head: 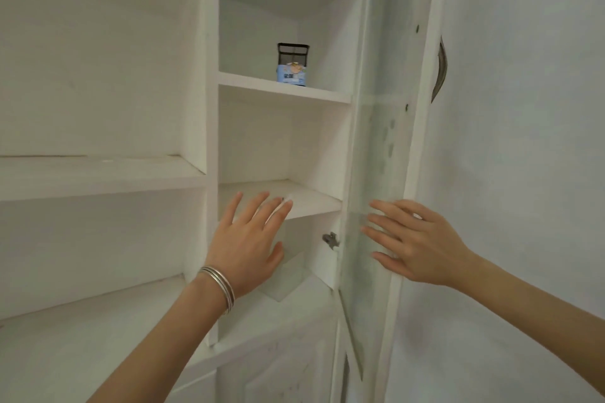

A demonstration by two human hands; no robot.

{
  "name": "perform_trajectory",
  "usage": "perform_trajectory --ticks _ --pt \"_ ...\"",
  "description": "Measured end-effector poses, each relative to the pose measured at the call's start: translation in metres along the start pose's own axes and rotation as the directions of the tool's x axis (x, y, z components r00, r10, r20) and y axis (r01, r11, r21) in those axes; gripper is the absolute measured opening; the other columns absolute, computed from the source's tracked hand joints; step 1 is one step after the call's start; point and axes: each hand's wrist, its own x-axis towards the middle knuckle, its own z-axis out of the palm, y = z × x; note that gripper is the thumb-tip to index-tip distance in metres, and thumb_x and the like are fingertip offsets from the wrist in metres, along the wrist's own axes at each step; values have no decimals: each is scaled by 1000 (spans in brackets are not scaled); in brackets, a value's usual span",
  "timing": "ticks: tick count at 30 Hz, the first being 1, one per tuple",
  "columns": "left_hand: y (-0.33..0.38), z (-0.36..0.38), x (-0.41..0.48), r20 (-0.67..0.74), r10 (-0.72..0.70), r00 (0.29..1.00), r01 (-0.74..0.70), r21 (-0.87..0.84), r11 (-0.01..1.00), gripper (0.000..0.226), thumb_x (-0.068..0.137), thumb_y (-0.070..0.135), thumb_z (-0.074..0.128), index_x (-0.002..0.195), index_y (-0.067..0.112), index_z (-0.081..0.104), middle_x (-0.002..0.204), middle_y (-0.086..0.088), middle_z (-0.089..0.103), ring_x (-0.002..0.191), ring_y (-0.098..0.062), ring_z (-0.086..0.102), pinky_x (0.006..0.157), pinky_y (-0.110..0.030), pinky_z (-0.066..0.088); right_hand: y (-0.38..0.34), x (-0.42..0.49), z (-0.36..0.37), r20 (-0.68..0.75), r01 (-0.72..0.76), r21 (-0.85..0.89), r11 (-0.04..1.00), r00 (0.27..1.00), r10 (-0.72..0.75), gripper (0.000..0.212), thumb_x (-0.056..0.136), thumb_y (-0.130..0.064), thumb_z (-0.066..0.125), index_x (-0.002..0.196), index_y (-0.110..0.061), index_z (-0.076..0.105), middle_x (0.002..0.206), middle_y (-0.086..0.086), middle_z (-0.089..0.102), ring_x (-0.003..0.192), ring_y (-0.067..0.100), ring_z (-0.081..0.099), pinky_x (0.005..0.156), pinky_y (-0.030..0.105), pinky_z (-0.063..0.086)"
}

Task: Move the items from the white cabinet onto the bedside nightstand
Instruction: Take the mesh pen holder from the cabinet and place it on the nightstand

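With both arms raised toward the tall white wooden cabinet (209, 127), nothing carried yet. Judged early or midway: no nightstand in view, so what has already gone across cannot be told.

Nearest, left hand (247, 244) with thin silver bangles (218, 288) at the wrist, fingers (262, 209) spread wide and flat, gripping nothing, reaching in front of the edge of the bare lower shelf (307, 199); contact with that shelf not clear. Right hand (415, 239) likewise splayed, fingers (386, 209) laid against the edge of the open glass-panelled white door (376, 147), seemingly steadying it, closed on nothing.

Farther and higher, on the next shelf up (281, 90), well apart from both hands: black mesh holder (293, 56) standing upright, a small blue-and-white printed pack (291, 73) at its base, whether inside or just in front not clear. Still to be lifted out and carried over. Other visible compartments bare.
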Motion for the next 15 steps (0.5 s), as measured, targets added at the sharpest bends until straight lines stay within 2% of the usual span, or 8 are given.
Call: perform_trajectory --ticks 5,10,15 --pt "57 -5 15 52 -20 998 21 -3 1000 59 79 36 36 130 13 54 125 -5 60 121 -26 50 104 -51 31 28 -54 -6 141 -74 47 996 988 66 41 94 -43 46 117 -14 64 124 9 61 122 28 51 109 44 30" --pt "91 -4 18 110 -36 993 34 12 999 58 79 37 36 127 12 57 123 -6 61 118 -28 53 104 -51 31 53 -100 -9 238 -105 62 992 967 88 42 97 -42 40 122 -15 61 129 9 58 120 30 52 109 52 27" --pt "103 -8 27 159 -74 984 70 31 997 58 79 38 35 126 12 58 122 -7 62 116 -29 55 99 -54 40 72 -130 -2 316 -242 84 967 927 204 47 97 -43 32 126 -17 59 132 9 55 120 31 51 107 57 27"
